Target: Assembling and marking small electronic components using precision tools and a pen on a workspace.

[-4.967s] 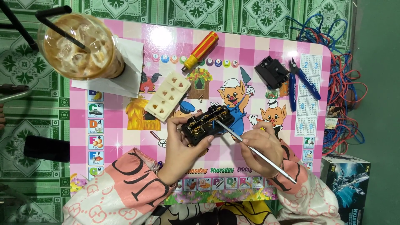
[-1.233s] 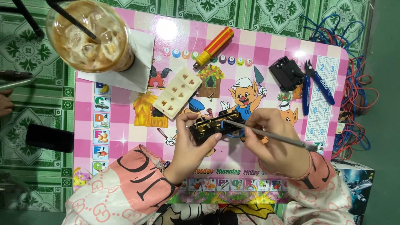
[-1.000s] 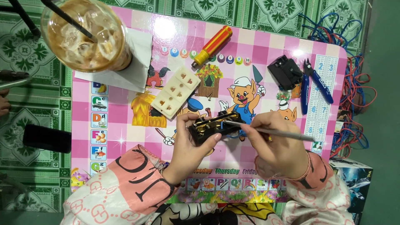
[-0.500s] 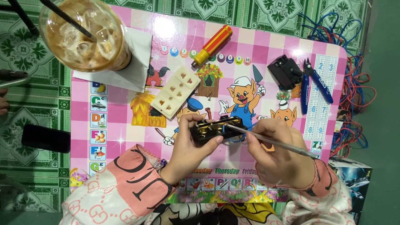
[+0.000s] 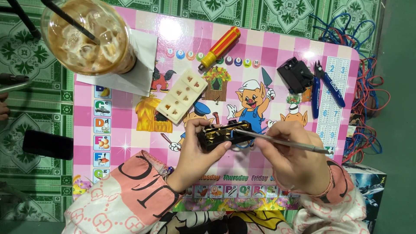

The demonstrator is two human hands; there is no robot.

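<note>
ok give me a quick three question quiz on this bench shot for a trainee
1. True or false: the left hand holds the black socket base.
2. Which hand holds the thin metal rod?
3. The cream socket cover lies: A) under the blue cutters B) on the table, between the iced drink and the hands C) in the right hand

Key: 1 true; 2 the right hand; 3 B

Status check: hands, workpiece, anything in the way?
Left hand grips black socket base. Right hand holds metal rod, tip at base. Nothing blocking.
</note>
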